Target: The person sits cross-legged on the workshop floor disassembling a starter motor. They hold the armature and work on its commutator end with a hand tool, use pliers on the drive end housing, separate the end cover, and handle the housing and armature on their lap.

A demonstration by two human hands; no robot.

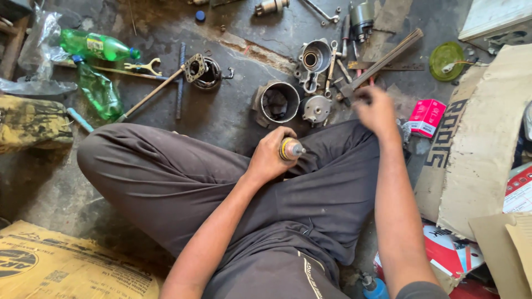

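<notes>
1. Left hand [270, 156]: fist wrapped round a motor armature [291, 149]; only its brass-coloured end ring and stubby grey shaft tip show, the body hidden in the palm. It sits just below the cylindrical housing [277, 102], over the person's crossed legs in dark trousers [166, 182].
2. Right hand [377, 111]: reached out right of the housing, blurred, fingers curled at the near end of a long ridged metal bar [385, 58]; whether they actually grip it cannot be told.
3. Cylindrical housing: open steel tube, dull grey, dark inside, standing on the stained concrete floor [233, 119].
4. Round end cap [316, 108]: cast metal, touching the housing's right side.
5. Cast nose casing [313, 60]: above the housing, a spanner [331, 69] lying across it.
6. 2 green plastic bottles [97, 47]: far left of the housing, glossy, crumpled.
7. Red carton [426, 117]: right of the housing, beside torn cardboard [482, 144] cut off by the frame edge.
</notes>
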